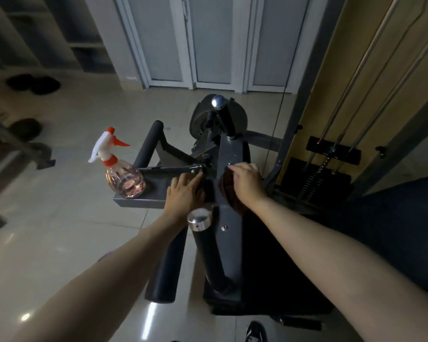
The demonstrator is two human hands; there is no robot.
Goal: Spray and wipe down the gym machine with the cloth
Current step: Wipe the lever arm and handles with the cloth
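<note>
The grey gym machine [229, 245] fills the middle of the view, with black padded rollers and chrome-capped handles. My right hand [247, 182] presses a dark reddish-brown cloth [234, 198] against the machine's upright grey plate, fingers curled over it. My left hand [184, 192] rests on the frame just left of that plate, fingers reaching toward a bolt at the pivot; it holds nothing that I can see. A clear spray bottle [124, 177] with pinkish liquid, a white trigger and orange nozzle stands upright on the machine's flat grey ledge, left of my left hand.
The weight stack [316, 183] with chrome guide rods and a cable stands at the right. A dark padded seat [405, 225] lies at the far right. Dark weights [32, 83] lie on the tiled floor at the left. White doors [208, 45] close the back. A shoe [256, 332] shows at the bottom.
</note>
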